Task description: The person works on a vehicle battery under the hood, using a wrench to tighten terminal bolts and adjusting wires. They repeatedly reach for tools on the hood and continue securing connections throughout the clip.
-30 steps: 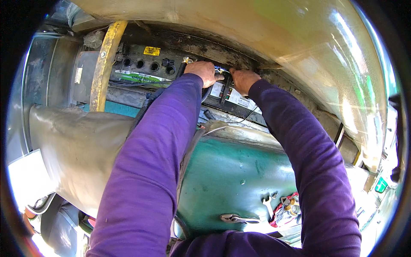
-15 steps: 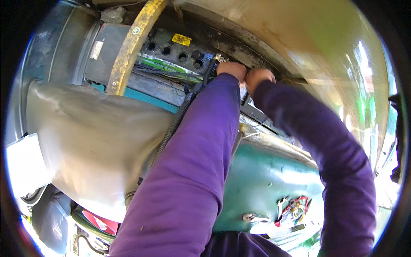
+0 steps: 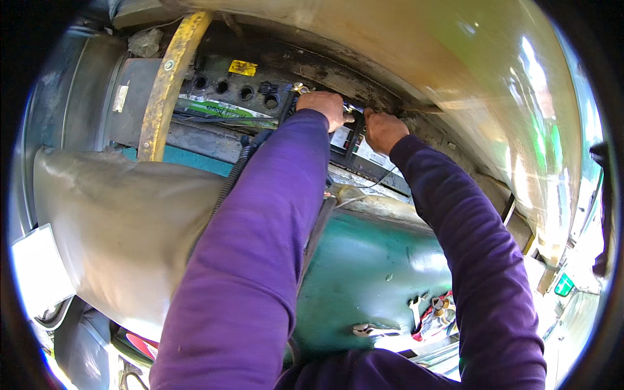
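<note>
Both my arms, in purple sleeves, reach up into a recess that holds a black battery (image 3: pixel 227 91) with round open cell holes, a yellow sticker and a green-and-white label. My left hand (image 3: pixel 322 107) is curled closed beside a brass-coloured terminal clamp (image 3: pixel 300 88); whatever its fingers hold is hidden behind the knuckles. A short gap to the right, my right hand (image 3: pixel 385 131) is closed too, fingertips bent in at the recess's back. Its grip is out of sight. Between and below the hands shows a second dark case with a white label (image 3: pixel 339 138).
A yellow metal bar (image 3: pixel 168 78) crosses the recess at left. Ribbed black conduit (image 3: pixel 237 169) runs beside my left forearm. A curved, shiny panel (image 3: pixel 481 84) overhangs the right side. Below, an adjustable wrench (image 3: pixel 376 330) and an open-end wrench (image 3: pixel 415 312) lie on a green surface (image 3: pixel 364 260).
My hands have drawn apart: the right one now sits away from the left, exposing the labelled case between them. The whole view has shifted, moving the surroundings leftward.
</note>
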Motion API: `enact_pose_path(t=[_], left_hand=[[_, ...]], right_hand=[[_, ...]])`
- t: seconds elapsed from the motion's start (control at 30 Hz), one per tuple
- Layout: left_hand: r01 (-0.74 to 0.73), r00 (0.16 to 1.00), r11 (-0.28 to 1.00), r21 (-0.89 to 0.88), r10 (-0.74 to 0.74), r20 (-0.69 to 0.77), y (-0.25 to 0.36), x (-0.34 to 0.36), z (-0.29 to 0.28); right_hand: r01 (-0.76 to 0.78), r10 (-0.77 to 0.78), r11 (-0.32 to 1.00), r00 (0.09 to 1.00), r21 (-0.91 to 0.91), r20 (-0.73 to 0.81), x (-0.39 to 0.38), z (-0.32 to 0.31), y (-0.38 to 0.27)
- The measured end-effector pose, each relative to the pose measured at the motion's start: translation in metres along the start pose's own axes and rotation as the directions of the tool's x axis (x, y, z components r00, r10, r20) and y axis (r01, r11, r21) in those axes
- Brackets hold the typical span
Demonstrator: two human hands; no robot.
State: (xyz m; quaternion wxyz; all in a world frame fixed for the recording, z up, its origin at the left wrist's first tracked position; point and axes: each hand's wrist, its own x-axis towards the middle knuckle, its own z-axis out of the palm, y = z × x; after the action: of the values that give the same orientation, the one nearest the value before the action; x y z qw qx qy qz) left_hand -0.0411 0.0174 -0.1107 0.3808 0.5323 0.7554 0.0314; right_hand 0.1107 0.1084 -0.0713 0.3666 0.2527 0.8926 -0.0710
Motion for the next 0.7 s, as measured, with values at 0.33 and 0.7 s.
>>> enact_pose_path(t=[0.33,0.7], left_hand=[[-0.013,1.0,0.998,0.066,0.012,0.012,0.003,0.0,-0.003],[0.01,1.0,1.0,0.002,-0.01,0.0,-0.001,0.0,0.0]], right_hand=[[0.008,-0.02,0.982,0.998,0.189,0.059,0.01,0.009,0.011],[0.003,-0.017,0.991,0.994,0.136,0.104,0.005,-0.004,-0.005]])
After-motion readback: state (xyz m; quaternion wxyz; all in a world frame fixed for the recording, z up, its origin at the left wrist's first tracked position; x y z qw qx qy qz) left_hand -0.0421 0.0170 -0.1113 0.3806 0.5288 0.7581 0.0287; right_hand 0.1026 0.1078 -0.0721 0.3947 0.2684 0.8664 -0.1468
